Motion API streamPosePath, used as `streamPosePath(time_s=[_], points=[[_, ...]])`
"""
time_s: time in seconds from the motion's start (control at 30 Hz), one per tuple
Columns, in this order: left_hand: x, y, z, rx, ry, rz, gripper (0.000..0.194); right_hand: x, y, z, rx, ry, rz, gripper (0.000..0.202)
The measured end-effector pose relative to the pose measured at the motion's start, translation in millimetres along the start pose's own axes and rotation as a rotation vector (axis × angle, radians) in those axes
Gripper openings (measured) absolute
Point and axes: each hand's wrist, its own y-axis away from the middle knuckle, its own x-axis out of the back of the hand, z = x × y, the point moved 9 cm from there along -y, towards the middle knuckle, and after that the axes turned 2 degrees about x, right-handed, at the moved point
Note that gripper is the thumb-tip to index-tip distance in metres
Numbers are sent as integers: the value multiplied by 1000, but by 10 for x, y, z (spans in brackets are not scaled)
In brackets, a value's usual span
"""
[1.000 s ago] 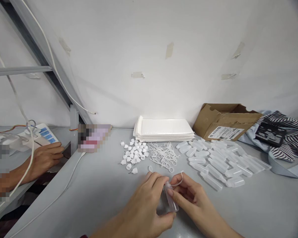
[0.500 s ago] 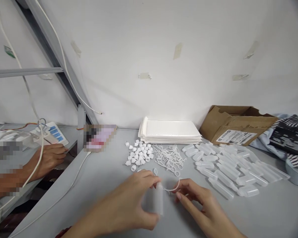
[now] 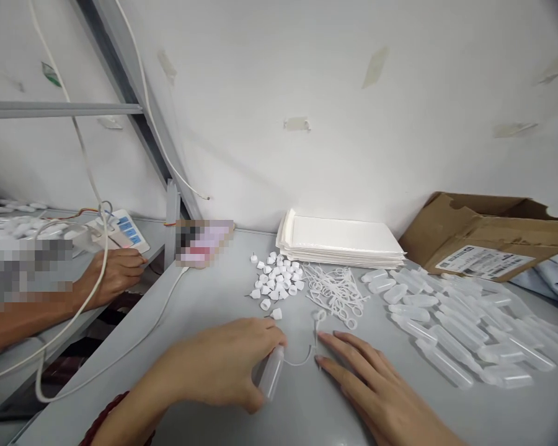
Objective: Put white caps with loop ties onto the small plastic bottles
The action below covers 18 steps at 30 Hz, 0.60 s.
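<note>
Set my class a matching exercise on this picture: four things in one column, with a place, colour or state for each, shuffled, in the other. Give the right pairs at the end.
Column 1
1. Left hand
2. Cardboard box
3. Looped straps
4. Flat white packets

Column 2
A. In a tangle, just right of the white caps
B. Piled up near the wall
C. Gripping a translucent bottle
D. Brown, with a white label

Right pairs: 1-C, 2-D, 3-A, 4-B
</note>
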Motion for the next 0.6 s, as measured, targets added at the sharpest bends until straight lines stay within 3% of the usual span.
streamPosePath(time_s=[0.17, 0.37, 0.6], points=[[47, 8, -71, 42, -26, 7, 23, -23, 33, 43, 25, 44, 2, 57], [56, 8, -112, 54, -82, 4, 22, 17, -56, -115, 100, -70, -48, 56], [50, 82, -183, 90, -62, 7, 44, 160, -90, -241, 183, -9, -42, 42]])
